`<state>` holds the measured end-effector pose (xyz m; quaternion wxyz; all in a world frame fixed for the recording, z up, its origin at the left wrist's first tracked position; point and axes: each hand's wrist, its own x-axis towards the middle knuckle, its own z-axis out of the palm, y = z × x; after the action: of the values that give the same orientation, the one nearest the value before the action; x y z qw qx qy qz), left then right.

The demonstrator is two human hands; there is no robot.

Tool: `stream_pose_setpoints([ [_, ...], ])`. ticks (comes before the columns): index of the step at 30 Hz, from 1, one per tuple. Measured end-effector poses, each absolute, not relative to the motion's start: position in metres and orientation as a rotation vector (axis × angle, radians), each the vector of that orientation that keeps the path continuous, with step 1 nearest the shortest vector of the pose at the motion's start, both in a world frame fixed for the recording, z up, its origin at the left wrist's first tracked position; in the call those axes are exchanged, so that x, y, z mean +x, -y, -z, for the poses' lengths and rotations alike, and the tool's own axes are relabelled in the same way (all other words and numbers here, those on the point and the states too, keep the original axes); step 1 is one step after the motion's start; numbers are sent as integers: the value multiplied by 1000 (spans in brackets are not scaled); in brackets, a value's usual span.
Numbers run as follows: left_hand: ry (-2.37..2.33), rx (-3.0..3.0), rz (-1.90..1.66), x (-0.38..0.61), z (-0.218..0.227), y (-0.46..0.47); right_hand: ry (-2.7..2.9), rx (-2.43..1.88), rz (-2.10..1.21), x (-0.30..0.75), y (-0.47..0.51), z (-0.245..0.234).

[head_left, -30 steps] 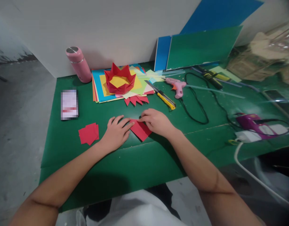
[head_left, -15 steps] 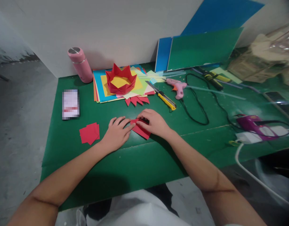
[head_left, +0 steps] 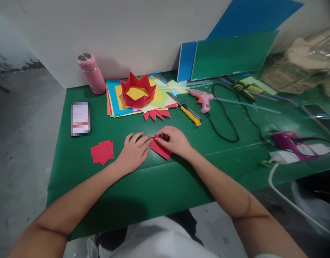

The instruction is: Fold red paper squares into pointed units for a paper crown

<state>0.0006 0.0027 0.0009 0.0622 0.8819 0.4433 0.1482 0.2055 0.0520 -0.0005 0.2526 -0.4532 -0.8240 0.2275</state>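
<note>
A red paper square (head_left: 160, 148) lies on the green table (head_left: 165, 179) in front of me. My left hand (head_left: 133, 152) rests beside it with fingers pressing on its left edge. My right hand (head_left: 174, 141) is curled over the paper, pinching its upper edge into a fold. A small stack of red paper squares (head_left: 102, 152) lies to the left of my left hand. Behind my hands stands a red paper crown (head_left: 137, 91) on a pile of coloured sheets (head_left: 115, 100), with several red pointed pieces (head_left: 155, 114) at the pile's front edge.
A pink bottle (head_left: 92, 73) stands at the back left and a phone (head_left: 80, 118) lies to the left. A yellow utility knife (head_left: 188, 111), a pink glue gun (head_left: 204, 98) with a black cord (head_left: 226, 122) and a purple glue gun (head_left: 291, 141) lie to the right. Green and blue boards (head_left: 229, 53) lean on the wall.
My right hand has drawn in towards my left and curled tighter over the red paper, folding it so less of it shows. My left hand has hardly moved.
</note>
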Motion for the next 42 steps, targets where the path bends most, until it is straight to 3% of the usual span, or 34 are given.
stream_pose_setpoints([
  [18,-1352,2695,-394,1,0,0,2612,-847,-163,213,-52,0],
  [35,-1338,2601,-407,2,-4,-1,2565,-805,-310,216,-55,0],
  [42,-1352,2604,-411,3,-3,0,2614,-770,-208,217,-55,1],
])
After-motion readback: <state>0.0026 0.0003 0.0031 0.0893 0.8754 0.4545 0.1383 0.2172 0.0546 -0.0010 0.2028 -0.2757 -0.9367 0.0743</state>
